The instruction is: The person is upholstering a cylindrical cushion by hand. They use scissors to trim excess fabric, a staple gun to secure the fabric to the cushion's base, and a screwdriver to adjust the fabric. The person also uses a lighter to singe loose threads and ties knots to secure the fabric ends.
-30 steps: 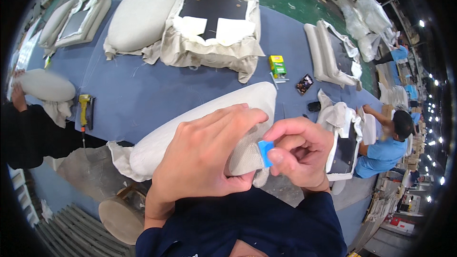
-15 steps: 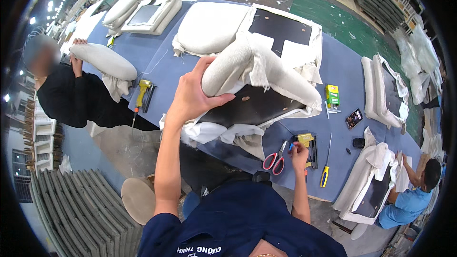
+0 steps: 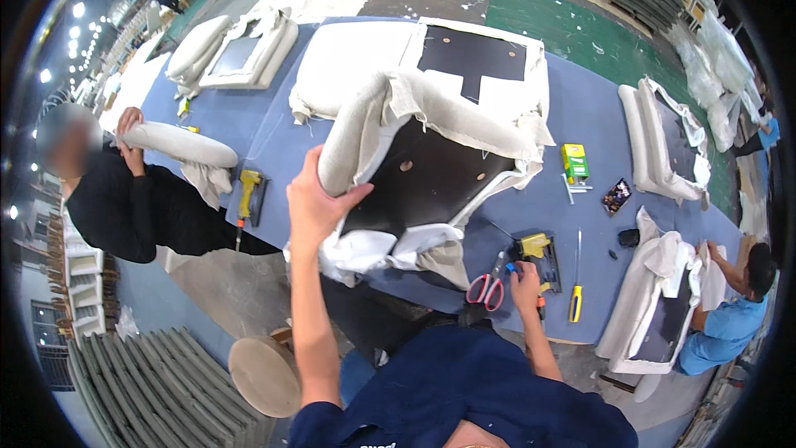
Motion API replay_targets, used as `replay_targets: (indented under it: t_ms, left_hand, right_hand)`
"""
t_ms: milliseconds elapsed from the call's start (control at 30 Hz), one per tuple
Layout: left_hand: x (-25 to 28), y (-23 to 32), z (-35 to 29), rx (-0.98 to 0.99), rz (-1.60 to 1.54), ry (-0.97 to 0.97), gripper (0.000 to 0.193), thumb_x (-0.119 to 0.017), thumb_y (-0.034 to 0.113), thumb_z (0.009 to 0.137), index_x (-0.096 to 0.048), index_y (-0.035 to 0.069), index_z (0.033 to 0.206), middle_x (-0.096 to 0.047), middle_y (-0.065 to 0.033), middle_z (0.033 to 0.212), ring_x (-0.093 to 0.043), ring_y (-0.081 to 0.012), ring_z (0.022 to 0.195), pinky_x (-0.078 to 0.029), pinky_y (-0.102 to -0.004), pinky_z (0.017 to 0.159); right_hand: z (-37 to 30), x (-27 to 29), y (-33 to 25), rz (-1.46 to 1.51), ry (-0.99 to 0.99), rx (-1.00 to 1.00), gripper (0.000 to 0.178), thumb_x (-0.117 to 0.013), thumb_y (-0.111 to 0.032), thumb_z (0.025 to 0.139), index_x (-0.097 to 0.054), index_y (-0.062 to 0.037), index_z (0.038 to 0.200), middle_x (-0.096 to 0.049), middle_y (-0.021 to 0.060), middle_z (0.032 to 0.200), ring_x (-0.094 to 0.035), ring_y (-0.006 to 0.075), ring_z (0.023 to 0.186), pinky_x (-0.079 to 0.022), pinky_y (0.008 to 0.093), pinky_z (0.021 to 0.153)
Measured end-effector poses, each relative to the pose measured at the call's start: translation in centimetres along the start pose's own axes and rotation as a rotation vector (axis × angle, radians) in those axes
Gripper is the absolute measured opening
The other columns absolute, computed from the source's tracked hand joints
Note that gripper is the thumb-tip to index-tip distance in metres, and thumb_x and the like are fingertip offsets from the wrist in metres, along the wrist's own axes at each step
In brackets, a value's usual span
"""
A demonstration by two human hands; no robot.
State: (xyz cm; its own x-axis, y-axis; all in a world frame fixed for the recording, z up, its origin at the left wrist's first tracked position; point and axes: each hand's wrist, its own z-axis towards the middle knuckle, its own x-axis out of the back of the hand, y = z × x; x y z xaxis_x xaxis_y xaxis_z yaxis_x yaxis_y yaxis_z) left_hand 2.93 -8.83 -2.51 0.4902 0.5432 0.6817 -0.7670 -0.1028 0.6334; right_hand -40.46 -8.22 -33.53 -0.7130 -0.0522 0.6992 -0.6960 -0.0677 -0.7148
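Observation:
My left hand [image 3: 313, 203] grips the padded edge of a beige upholstered chair cushion [image 3: 344, 129], thumb over the rim and fingers behind. The cushion is tilted up, its dark backing board [image 3: 427, 174] facing me and loose white fabric [image 3: 373, 253] hanging at its near side. Over the table's near edge, my right hand [image 3: 524, 286] is closed with a small blue thing [image 3: 512, 268] at its fingertips; its kind is unclear. Directly beside that hand lie a yellow-and-black staple gun [image 3: 539, 247] and red-handled scissors [image 3: 487, 289].
A yellow screwdriver [image 3: 575, 303], a green-and-yellow box [image 3: 575, 163] and a phone [image 3: 616, 197] lie rightward on the blue table [image 3: 572, 232]. Other cushions [image 3: 352, 58] stand at the back. One co-worker [image 3: 124, 199] is at left, another [image 3: 730, 315] at right. A second staple gun [image 3: 251, 197] lies leftward.
The cushion has tipped further up and shifted left with my left hand, showing more of its backing board. My right hand stays beside the staple gun, still closed at the blue thing.

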Motion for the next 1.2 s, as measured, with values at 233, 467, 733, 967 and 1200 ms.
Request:
replay_targets:
  t_ms: [233,467,733,967,1200]
  left_hand:
    - [-0.1,1.7,-2.0,0.032,0.035,0.084,0.069,-0.09,0.028,0.065,-0.058,0.003,0.121,-0.072,-0.0222,0.096,-0.072,-0.0402,0.091,-0.056,-0.0453,0.078]
    - [0.2,2.4,-4.8,0.105,0.087,0.151,0.067,-0.089,0.025,0.067,-0.058,0.003,0.121,-0.071,-0.0231,0.096,-0.071,-0.0416,0.088,-0.057,-0.0449,0.075]
    - [0.3,5.5,-8.1,0.101,0.085,0.167,0.07,-0.087,0.023,0.064,-0.057,0.004,0.125,-0.068,-0.0168,0.104,-0.069,-0.0366,0.093,-0.055,-0.0436,0.078]
    - [0.2,5.8,-9.0,0.047,0.079,0.167,0.075,-0.09,0.021,0.059,-0.057,0.004,0.124,-0.068,-0.0163,0.103,-0.069,-0.036,0.092,-0.056,-0.0431,0.079]
    - [1.2,4.4,-8.1,0.13,0.018,0.178,0.067,-0.088,0.023,0.065,-0.055,0.006,0.121,-0.068,-0.0144,0.107,-0.069,-0.0366,0.094,-0.054,-0.0465,0.076]
  right_hand:
    - [1.6,-0.9,-2.6,0.115,-0.111,-0.081,0.019,-0.066,0.0,0.085,-0.07,0.0031,0.103,-0.073,0.0154,0.093,-0.071,0.0239,0.081,-0.056,0.0342,0.075]
    - [8.8,2.4,-28.9,0.801,-0.226,0.266,0.031,-0.07,-0.004,0.09,-0.067,0.0024,0.12,-0.074,0.01,0.102,-0.069,0.013,0.091,-0.055,0.0282,0.081]
    - [9.1,3.9,-39.3,0.911,0.456,0.524,0.025,-0.079,-0.007,0.083,-0.067,0.0026,0.103,-0.065,0.0093,0.089,-0.063,0.0169,0.077,-0.051,0.0289,0.072]
    - [10.4,4.4,-38.1,0.469,0.755,0.771,0.018,-0.073,-0.013,0.091,-0.066,0.0036,0.095,-0.06,0.0126,0.094,-0.058,0.0231,0.08,-0.046,0.0339,0.07]
    - [11.5,4.3,-39.2,0.327,0.4,1.004,0.019,-0.06,-0.013,0.096,-0.058,-0.0008,0.081,-0.055,0.0126,0.083,-0.054,0.0318,0.08,-0.043,0.0392,0.072]
